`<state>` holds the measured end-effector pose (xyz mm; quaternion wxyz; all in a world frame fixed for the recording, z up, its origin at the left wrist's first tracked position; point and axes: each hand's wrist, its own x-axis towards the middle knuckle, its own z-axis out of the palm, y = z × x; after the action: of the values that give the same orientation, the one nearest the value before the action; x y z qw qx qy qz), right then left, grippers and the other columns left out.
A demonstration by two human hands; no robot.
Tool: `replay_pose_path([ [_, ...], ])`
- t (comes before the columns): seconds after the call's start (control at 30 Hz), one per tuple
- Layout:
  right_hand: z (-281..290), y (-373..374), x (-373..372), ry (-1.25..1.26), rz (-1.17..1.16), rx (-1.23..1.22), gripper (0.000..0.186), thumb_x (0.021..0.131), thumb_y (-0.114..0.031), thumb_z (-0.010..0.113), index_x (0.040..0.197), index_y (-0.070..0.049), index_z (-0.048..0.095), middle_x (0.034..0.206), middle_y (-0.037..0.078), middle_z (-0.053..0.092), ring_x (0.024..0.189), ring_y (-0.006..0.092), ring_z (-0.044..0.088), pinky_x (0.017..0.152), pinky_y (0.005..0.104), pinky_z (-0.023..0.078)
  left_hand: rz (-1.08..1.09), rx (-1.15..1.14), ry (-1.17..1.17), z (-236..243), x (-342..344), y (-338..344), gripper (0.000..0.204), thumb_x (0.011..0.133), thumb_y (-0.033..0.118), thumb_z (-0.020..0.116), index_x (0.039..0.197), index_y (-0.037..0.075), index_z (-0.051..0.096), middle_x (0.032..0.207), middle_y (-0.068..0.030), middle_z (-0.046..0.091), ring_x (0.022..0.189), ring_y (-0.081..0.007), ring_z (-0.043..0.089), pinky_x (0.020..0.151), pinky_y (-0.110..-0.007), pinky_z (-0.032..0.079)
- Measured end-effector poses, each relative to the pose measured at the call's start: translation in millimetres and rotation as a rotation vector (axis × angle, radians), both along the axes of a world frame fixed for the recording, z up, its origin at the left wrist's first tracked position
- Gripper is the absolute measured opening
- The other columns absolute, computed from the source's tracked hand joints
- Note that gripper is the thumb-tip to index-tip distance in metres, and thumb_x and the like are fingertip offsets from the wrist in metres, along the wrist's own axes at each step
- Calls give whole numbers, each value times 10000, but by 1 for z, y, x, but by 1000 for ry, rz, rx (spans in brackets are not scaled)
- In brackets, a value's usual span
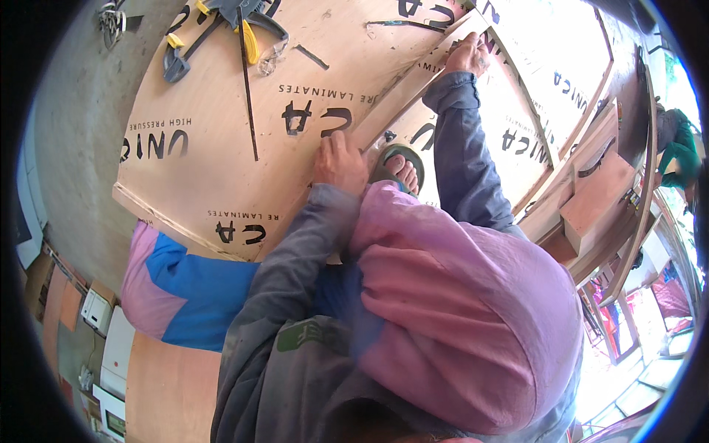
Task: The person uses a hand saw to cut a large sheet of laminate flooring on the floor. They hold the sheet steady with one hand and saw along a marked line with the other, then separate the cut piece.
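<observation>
Nearest are the person's trousers (473, 295), pink with blue parts, one knee bulging up between the two grey-sleeved arms. Just past that knee, a foot in a dark sandal (419, 164) rests on a large pale wooden board (214, 177) marked with black print.

The left hand (341, 162) is beside the foot, its back turned up and its fingers bent in loosely, fingertips down by the near end of a long wooden strip (406, 96). It touches the strip or the board right next to it (the knuckles hide which), so whether it is clamped on anything cannot be told. The strip lies slantwise across the board, running away to the upper right.

Near the strip's far end is the right hand (467, 55), well apart from the left, with its fingers curled close together against the wood. How far they wrap around the edge is hidden, so a firm grip cannot be confirmed either.

Farther out on the left, a grey clamp (252, 43) with yellow parts lies on the board. Off to the right stands a wooden box (602, 196), and beyond it is another person in green trousers (679, 151).
</observation>
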<state>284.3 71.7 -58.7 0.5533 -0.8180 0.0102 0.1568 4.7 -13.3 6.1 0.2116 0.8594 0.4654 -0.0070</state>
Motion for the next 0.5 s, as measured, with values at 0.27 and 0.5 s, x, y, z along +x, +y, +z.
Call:
replay_pose_path([
  [0.27, 19, -2, 16, 68, -74, 172, 258, 997, -218, 467, 842, -21, 529, 565, 43, 492, 414, 116, 454, 338, 314, 380, 65, 1, -41, 6, 8, 10, 520, 800, 316, 701, 1167, -14, 538, 1051, -150, 516, 980, -336, 530, 813, -443, 462],
  [0.5, 65, 25, 45, -291, 38, 296, 222, 946, -136, 484, 875, 35, 606, 597, 59, 530, 423, 133, 470, 384, 314, 388, -36, 12, -108, -8, 51, 32, 482, 779, 294, 706, 1118, -15, 557, 1083, -166, 538, 973, -332, 556, 810, -428, 497],
])
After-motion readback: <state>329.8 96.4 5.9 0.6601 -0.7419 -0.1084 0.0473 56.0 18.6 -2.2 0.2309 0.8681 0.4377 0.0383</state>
